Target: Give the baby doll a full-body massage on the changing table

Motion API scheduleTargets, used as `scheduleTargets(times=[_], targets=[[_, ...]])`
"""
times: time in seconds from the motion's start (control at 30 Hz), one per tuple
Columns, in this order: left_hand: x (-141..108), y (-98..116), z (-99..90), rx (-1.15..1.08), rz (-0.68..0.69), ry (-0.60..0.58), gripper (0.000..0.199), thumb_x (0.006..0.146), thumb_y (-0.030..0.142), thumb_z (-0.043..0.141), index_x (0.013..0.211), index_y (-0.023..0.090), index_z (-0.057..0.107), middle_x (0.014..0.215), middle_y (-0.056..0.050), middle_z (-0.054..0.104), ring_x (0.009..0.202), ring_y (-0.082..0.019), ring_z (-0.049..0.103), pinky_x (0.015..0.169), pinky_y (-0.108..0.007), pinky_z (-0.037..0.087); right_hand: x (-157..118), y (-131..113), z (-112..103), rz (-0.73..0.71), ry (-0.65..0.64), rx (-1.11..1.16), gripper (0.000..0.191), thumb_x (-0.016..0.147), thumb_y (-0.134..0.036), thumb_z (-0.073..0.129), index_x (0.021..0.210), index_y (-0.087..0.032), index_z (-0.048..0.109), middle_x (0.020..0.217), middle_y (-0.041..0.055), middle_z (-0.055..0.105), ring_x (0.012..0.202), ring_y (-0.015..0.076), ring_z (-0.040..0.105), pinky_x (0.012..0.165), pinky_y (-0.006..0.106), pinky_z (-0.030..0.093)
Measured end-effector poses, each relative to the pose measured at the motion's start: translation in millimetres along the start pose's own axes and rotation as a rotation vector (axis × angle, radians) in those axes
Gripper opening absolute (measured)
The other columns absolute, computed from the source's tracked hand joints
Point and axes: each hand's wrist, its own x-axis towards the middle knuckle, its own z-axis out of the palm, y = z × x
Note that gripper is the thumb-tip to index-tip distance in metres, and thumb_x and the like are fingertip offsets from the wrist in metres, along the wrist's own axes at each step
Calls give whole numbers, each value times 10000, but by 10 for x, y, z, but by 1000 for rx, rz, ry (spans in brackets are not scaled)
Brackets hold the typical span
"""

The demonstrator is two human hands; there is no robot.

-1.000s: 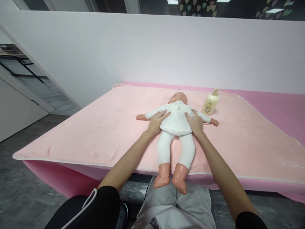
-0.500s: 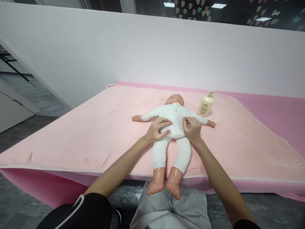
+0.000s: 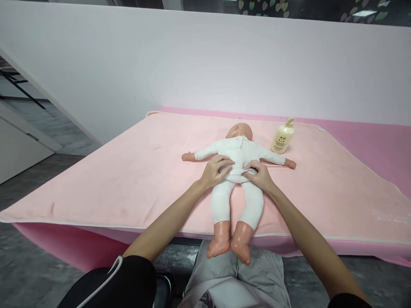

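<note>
A baby doll (image 3: 238, 149) with a white cloth body and tan plastic head, hands and feet lies stretched out, feet toward me. Its arms spread to both sides and its feet (image 3: 220, 241) hang past the front edge of the bed. On the left side of the belly rests my left hand (image 3: 215, 172), fingers stretched over the cloth and thumb apart. My right hand (image 3: 260, 176) is at the right side of the belly, pinching a fold of white cloth between thumb and fingers.
A pale yellow pump bottle (image 3: 282, 137) stands beyond the doll's right-hand arm. Under everything lies a pink blanket (image 3: 144, 171) over a darker pink cover (image 3: 369, 149). A white partition (image 3: 205, 64) rises behind.
My right hand has shifted slightly down the belly, and a raised fold of cloth now shows between its fingers. My left hand stays on the belly. The view has tilted slightly.
</note>
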Motion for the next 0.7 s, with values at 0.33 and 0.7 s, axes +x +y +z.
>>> scheduleTargets(times=[0.33, 0.7], targets=[[89, -76, 30, -244, -271, -93, 207, 718, 335, 642, 853, 197, 716, 912, -61, 703, 866, -179, 635, 838, -337, 487, 67, 28, -65, 194, -7, 229, 120, 614, -340, 686, 652, -229, 709, 693, 18, 671, 709, 186, 604, 721, 344, 482], [127, -17, 73, -269, -295, -67, 188, 713, 295, 638, 808, 156, 722, 881, -57, 719, 837, -171, 657, 799, -293, 507, 252, 60, -169, 291, 54, -207, 426, 605, -291, 741, 1009, -168, 688, 1000, 82, 654, 797, 175, 600, 782, 345, 501]])
